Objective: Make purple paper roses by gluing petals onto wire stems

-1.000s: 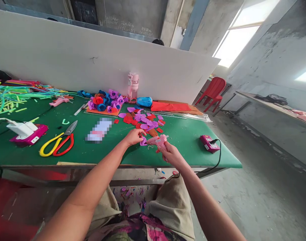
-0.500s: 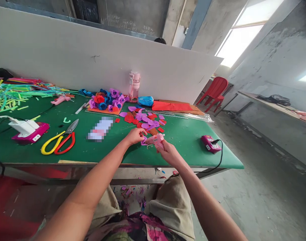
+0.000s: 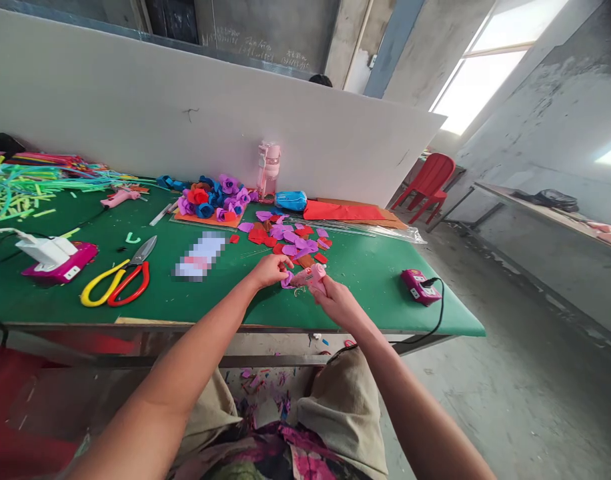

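My right hand (image 3: 334, 301) is wrapped round the handle of a pink hot glue gun (image 3: 313, 276), its nozzle pointing left. Pinched in the fingers of my left hand (image 3: 271, 271) is a purple paper petal (image 3: 286, 280), close to the nozzle; whether the two touch I cannot tell. Thin strands (image 3: 299, 291) that look like glue lie just below the nozzle. Beyond my hands spreads a loose pile of purple and red petals (image 3: 290, 236). Finished paper flowers (image 3: 213, 198) in purple, blue and red are heaped farther back on an orange sheet.
On the green table (image 3: 365, 293) lie scissors (image 3: 119, 277) to the left and magenta power sockets (image 3: 419, 287) at the right. A pink bottle (image 3: 269, 172) and blue pouch (image 3: 291, 201) stand before a white board (image 3: 150, 120). Another glue gun (image 3: 120, 197) rests back left.
The glue gun has tilted slightly in my right hand, and the white tip at its rear no longer shows. My left hand stays put with the petal.
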Demonstrator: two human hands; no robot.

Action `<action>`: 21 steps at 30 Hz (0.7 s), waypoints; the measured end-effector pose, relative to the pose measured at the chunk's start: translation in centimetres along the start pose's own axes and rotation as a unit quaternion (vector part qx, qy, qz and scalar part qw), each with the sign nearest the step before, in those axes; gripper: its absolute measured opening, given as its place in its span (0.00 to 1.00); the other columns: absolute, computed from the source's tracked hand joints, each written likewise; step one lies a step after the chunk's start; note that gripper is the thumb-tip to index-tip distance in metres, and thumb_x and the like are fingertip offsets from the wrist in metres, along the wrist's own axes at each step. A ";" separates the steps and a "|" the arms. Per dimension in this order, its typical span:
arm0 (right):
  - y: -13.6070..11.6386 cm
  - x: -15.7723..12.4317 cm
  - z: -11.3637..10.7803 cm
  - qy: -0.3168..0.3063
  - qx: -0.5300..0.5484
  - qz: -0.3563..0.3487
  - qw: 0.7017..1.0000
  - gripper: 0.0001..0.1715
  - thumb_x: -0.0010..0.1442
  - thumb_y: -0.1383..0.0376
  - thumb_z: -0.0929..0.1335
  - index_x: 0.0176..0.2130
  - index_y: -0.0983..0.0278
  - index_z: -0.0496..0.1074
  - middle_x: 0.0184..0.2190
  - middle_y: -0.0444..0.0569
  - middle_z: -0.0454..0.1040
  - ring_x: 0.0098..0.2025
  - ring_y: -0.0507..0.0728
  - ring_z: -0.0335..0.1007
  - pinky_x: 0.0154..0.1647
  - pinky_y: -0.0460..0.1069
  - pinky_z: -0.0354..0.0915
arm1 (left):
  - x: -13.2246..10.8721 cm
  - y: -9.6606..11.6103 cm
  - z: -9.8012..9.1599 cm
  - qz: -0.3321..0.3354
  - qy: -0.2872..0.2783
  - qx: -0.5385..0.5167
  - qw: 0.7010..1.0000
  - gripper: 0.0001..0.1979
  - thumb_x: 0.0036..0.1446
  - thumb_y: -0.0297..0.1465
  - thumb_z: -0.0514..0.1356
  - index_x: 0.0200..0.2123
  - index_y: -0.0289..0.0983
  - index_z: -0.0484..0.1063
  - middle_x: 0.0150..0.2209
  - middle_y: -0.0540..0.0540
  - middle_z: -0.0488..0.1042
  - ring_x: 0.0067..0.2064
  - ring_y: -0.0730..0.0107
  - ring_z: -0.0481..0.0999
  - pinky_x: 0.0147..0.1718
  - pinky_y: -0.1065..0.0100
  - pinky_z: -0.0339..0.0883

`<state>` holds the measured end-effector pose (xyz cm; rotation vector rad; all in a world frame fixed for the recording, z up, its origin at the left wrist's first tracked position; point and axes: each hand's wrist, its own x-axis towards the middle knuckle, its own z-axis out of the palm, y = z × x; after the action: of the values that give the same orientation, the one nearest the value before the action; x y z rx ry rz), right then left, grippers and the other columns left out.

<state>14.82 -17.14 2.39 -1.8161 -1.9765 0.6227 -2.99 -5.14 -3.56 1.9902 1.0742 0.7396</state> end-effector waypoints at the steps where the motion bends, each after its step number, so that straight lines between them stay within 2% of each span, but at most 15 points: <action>1: 0.0 0.1 -0.1 0.000 0.000 0.001 1.000 0.12 0.62 0.57 0.59 0.36 0.62 0.66 0.30 0.49 0.75 0.30 0.55 0.67 0.27 0.45 0.52 | 0.0 0.0 0.0 0.000 0.000 0.000 1.000 0.14 0.38 0.24 0.57 0.32 0.33 0.75 0.19 0.53 0.67 0.22 0.76 0.62 0.24 0.74 0.54; 12: -0.3 0.5 -1.2 -0.021 -0.020 0.027 0.999 0.14 0.62 0.57 0.59 0.32 0.62 0.63 0.30 0.49 0.74 0.29 0.52 0.65 0.27 0.45 0.51 | -0.1 0.3 -0.1 -0.007 -0.007 0.007 1.000 0.14 0.39 0.24 0.57 0.33 0.32 0.75 0.20 0.53 0.68 0.23 0.76 0.63 0.25 0.73 0.55; 21: -0.2 0.6 -1.3 -0.021 -0.042 0.032 0.998 0.13 0.61 0.57 0.58 0.34 0.62 0.64 0.30 0.49 0.72 0.29 0.53 0.63 0.27 0.45 0.50 | -0.1 0.3 -0.1 -0.013 -0.005 0.002 1.000 0.14 0.38 0.24 0.56 0.32 0.33 0.74 0.19 0.54 0.66 0.23 0.76 0.62 0.24 0.73 0.54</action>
<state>15.35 -16.47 3.60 -1.9379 -2.0071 0.6113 -2.97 -5.27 -3.32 1.9777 1.0947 0.7131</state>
